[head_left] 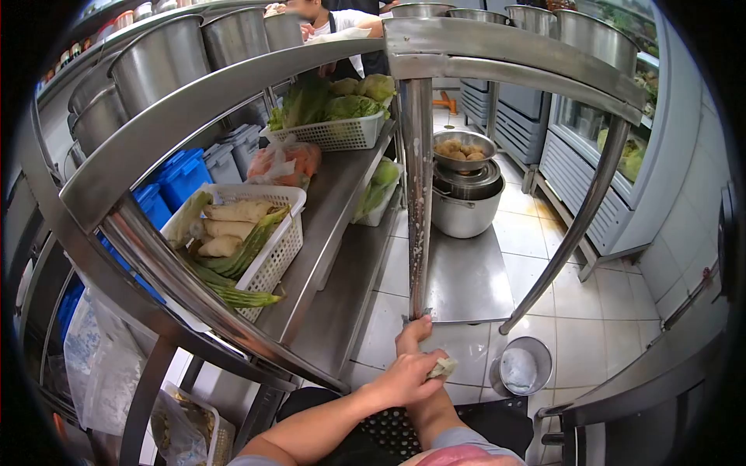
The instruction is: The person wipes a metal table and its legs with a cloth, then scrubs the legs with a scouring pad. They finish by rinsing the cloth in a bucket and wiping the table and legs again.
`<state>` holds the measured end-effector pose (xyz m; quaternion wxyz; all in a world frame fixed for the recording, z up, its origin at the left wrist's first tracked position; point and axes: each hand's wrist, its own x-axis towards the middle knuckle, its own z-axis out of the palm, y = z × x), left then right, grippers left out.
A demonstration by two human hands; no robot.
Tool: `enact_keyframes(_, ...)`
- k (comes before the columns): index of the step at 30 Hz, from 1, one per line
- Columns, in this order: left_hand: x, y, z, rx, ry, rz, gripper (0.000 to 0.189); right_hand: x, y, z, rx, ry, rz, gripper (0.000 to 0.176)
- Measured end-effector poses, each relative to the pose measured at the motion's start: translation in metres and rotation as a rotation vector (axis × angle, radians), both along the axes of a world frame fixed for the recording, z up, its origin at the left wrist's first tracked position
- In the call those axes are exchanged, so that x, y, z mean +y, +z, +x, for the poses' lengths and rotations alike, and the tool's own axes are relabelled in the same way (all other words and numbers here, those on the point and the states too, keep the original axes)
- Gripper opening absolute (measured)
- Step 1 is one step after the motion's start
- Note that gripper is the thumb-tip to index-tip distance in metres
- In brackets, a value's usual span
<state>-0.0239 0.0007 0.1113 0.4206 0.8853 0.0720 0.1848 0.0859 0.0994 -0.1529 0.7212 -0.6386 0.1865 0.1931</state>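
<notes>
My left hand (417,377) crosses over my right forearm, its fingers closed on a small pale yellow-green cloth or pad (442,368). Farther forward, my right hand (413,335) is closed round the lower part of a steel table leg (420,202). White suds streak this leg. A small greyish bit shows beside the fingertips of that hand, too little to name. To the right on the tiles stands a metal bucket (549,365) with something whitish and foamy inside.
Beyond the leg, a low steel platform (470,279) bears a large pot (470,213) and a bowl of round brown food (465,147). At left, a steel shelf (334,198) carries white vegetable baskets (268,256). A glass-door fridge (590,179) stands right. Another person (342,23) is at the back.
</notes>
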Motion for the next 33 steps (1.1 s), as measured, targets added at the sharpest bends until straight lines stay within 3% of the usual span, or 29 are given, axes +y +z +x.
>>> enact_keyframes(3, -0.003, -0.004, -0.002, -0.007, 0.007, 0.014, 0.027, 0.012, 0.052, -0.01, -0.021, -0.187, 0.148, 0.043)
enact_keyframes(5, -0.001, -0.004, 0.002, -0.041, 0.003, 0.037, 0.028, 0.038, 0.045, -0.022, -0.177, -0.304, -0.117, 0.039)
enact_keyframes(7, -0.003, -0.004, 0.003, -0.066, -0.005, 0.047, 0.029, 0.033, 0.037, -0.027, -0.262, -0.304, -0.228, 0.036)
enact_keyframes(14, 0.0, 0.01, -0.005, -0.001, -0.006, 0.019, 0.026, 0.021, 0.064, 0.023, -0.197, 0.099, -0.123, 0.037)
enact_keyframes(16, 0.001, 0.014, -0.003, -0.026, -0.006, 0.004, 0.026, 0.031, 0.11, 0.022, -0.593, -0.07, 0.037, 0.04)
enact_keyframes(19, 0.001, 0.008, 0.004, -0.124, -0.048, -0.009, 0.026, 0.017, 0.173, 0.007, -0.733, -0.096, 0.023, 0.049)
enact_keyframes(20, 0.001, 0.007, 0.004, -0.109, -0.053, -0.006, 0.026, 0.025, 0.138, 0.006, -0.729, -0.072, -0.083, 0.057)
enact_keyframes(23, 0.002, 0.006, 0.005, -0.054, -0.045, 0.015, 0.026, 0.013, 0.025, 0.024, -0.49, 0.183, 0.017, 0.056)
enact_keyframes(26, 0.01, 0.0, 0.004, -0.009, -0.021, 0.041, 0.027, 0.004, 0.027, 0.015, -0.469, 0.189, -0.288, 0.055)
enact_keyframes(29, 0.009, -0.003, 0.006, -0.045, -0.019, 0.038, 0.028, 0.011, 0.099, 0.015, -0.496, 0.21, -0.275, 0.057)
enact_keyframes(31, 0.006, 0.01, 0.006, -0.018, -0.019, 0.002, 0.028, 0.017, 0.154, 0.011, -0.715, 0.022, -0.012, 0.059)
enact_keyframes(32, 0.006, 0.008, 0.006, -0.021, -0.022, 0.005, 0.027, 0.017, 0.163, 0.011, -0.818, -0.071, 0.119, 0.06)
enact_keyframes(33, 0.006, 0.005, 0.006, -0.022, -0.027, 0.008, 0.027, 0.015, 0.155, 0.011, -0.823, -0.032, 0.059, 0.06)
